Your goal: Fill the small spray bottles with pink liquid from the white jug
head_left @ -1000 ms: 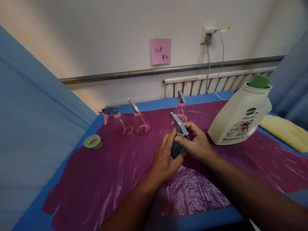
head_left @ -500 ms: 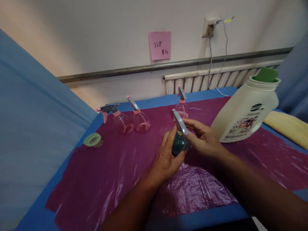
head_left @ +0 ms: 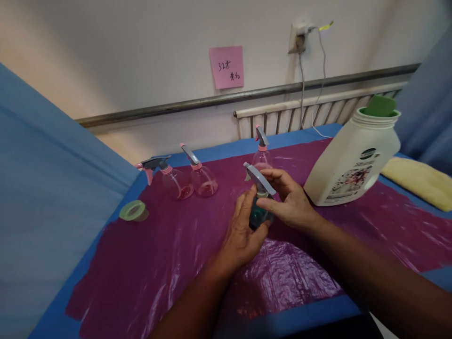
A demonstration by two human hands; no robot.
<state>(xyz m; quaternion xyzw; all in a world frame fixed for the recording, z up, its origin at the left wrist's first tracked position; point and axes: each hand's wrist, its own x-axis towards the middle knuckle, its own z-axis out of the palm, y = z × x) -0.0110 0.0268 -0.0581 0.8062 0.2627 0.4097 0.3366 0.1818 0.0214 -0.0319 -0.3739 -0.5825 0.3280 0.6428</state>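
Observation:
A spray bottle [head_left: 260, 214] with a dark green body and a grey spray head stands upright on the purple plastic sheet, its nozzle pointing to the upper left. My left hand [head_left: 243, 233] is closed round the lower body, fingers on the far left side and thumb in front. My right hand [head_left: 291, 200] curves loosely round the neck and spray head, thumb across the front and fingers behind. Behind it stands a clear spray bottle [head_left: 262, 157] with a pink collar. Two similar pink-collared bottles, one [head_left: 205, 181] beside the other [head_left: 176, 183], stand to the left.
A large cream jug [head_left: 353, 160] with a green scoop [head_left: 380, 106] in its mouth stands at the right. Beyond it lies a folded yellow cloth [head_left: 420, 181]. A small pale green cup [head_left: 134, 212] is at the left. The purple sheet [head_left: 141, 273] covers a blue surface against the wall.
The grey spray head has turned slightly, so its side and trigger show more. My right thumb has shifted from the head down to the neck. My left hand stays round the body.

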